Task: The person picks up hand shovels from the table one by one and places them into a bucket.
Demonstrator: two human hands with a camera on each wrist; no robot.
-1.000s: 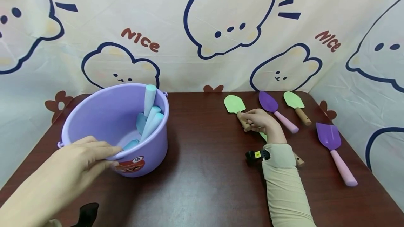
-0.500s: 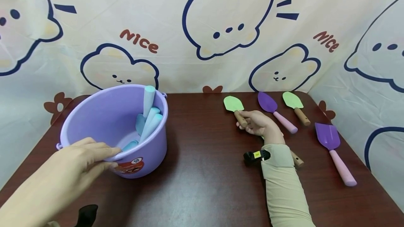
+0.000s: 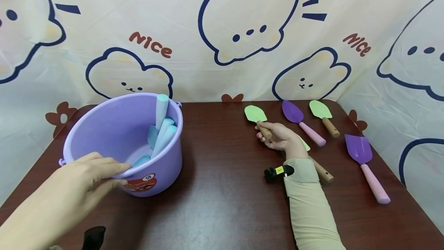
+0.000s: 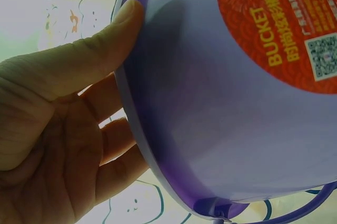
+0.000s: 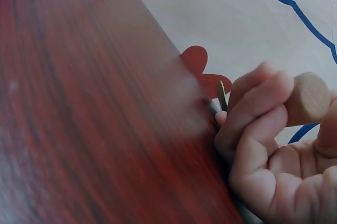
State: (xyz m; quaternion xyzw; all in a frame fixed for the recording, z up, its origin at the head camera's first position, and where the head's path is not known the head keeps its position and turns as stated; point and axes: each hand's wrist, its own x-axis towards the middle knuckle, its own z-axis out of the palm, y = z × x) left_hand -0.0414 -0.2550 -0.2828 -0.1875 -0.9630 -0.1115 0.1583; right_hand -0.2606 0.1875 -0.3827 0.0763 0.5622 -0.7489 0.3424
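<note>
My left hand (image 3: 74,182) grips the near rim of a purple bucket (image 3: 171,165), thumb outside and fingers inside. In the left wrist view, its thumb (image 4: 113,37) lies against the outer wall beside a red label. Several light blue utensils (image 3: 163,142) with thick handles lean inside the bucket. My right hand (image 3: 279,138) holds a green spatula (image 3: 255,114) by its wooden handle. The handle's end (image 5: 310,98) shows between fingers and thumb in the right wrist view. Another green spatula with a wooden handle (image 3: 322,171) lies partly hidden under the right wrist and sleeve.
At the right of the dark wooden table (image 3: 222,203) lie a purple spatula (image 3: 292,112) with a pink handle, a green spatula (image 3: 320,109) and a wider purple spatula (image 3: 359,149). A printed cloth (image 3: 194,76) stands behind the table.
My right hand has shifted slightly left and turned over, the green spatula's handle now across its fingers. More of the spatula under the wrist shows. My left hand stays on the bucket rim.
</note>
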